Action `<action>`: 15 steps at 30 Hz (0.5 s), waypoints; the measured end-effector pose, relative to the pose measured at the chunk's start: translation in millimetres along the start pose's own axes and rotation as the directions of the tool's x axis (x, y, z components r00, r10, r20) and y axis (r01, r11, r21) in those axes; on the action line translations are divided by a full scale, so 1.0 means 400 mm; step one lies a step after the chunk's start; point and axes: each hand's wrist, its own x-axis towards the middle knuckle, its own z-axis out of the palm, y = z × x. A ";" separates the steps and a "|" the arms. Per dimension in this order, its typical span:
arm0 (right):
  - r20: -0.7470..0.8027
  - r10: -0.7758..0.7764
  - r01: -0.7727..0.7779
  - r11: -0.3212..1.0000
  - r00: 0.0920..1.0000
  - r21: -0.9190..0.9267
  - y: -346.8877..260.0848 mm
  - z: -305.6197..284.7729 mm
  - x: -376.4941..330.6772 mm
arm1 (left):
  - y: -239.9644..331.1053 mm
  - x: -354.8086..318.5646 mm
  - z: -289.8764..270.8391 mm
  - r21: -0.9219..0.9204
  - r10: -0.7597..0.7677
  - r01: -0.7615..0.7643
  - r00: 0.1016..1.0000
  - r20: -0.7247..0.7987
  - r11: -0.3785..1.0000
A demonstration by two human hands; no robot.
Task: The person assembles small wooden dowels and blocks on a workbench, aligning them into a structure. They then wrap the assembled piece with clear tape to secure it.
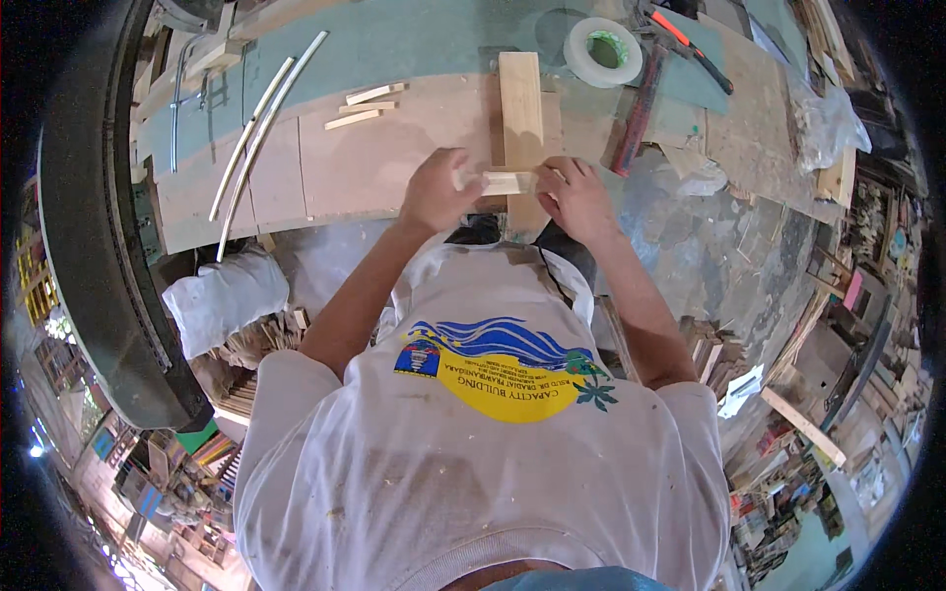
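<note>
Left grip (463,177) and right grip (543,183) pinch a wooden stick (507,183) across a board (520,103), tape roll (575,57) and hammer (640,116) rightward.

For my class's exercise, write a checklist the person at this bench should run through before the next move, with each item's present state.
1. Small wooden piece held between both hands: ok; left hand at one end, right hand at the other.
2. Piece touching the wooden board beneath: cannot tell.
3. Hammer apart from right hand: ok, though its handle end lies close.
4. Tape roll off the board: ok, to its right.
5. Short sticks apart from left hand: ok, lying beyond it.
</note>
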 end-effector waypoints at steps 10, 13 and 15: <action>0.222 0.097 -0.096 0.995 0.970 -0.015 0.012 -0.012 0.028 | 0.063 0.026 0.090 0.325 0.220 -0.259 0.964 0.151 0.910; 0.202 0.082 -0.066 0.994 0.976 -0.083 0.006 -0.004 0.027 | 0.065 0.034 0.083 0.333 0.252 -0.294 0.954 0.164 0.896; 0.193 0.077 -0.047 0.987 0.978 -0.151 -0.001 0.006 0.026 | 0.059 0.034 0.095 0.344 0.229 -0.278 0.957 0.177 0.897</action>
